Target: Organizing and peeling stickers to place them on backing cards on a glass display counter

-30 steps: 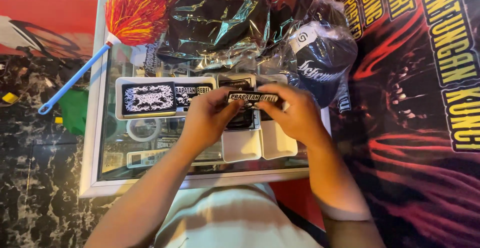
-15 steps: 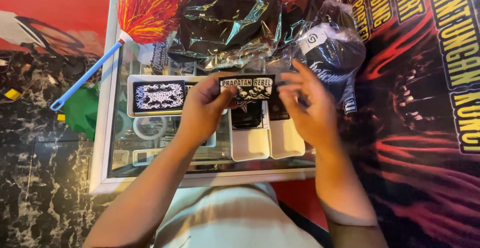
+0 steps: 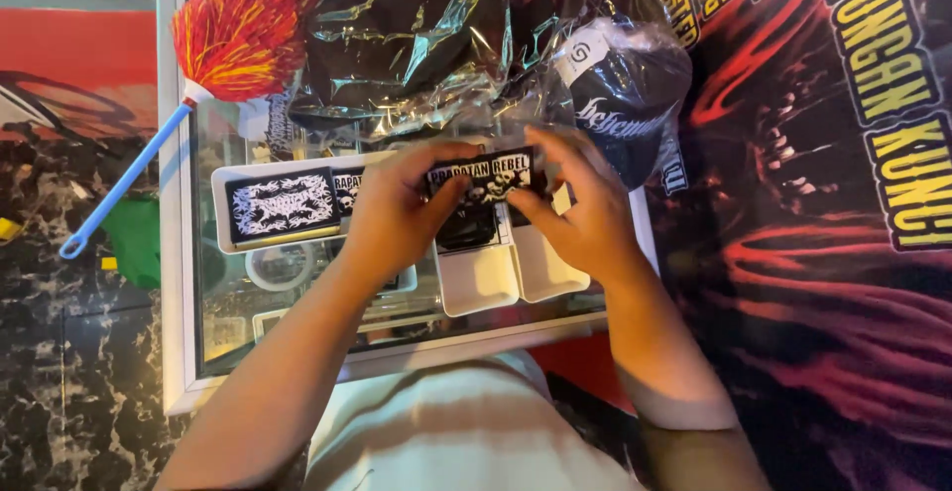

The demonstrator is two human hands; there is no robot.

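While pinched between left hand [image 3: 397,215] and right hand [image 3: 585,215] fingers, black patch [image 3: 483,176] might slip into white tray [image 3: 481,283] if loosened.

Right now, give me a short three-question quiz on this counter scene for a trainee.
1. True or false: both hands hold the black patch above the white trays.
2. Which lies left of the trays? A) a feather duster with a blue handle B) a broom C) a paintbrush
3. Fill in: the black cap right of the hands is wrapped in clear ____.

Key:
1. True: the left hand and right hand each pinch one end of it.
2. A
3. plastic
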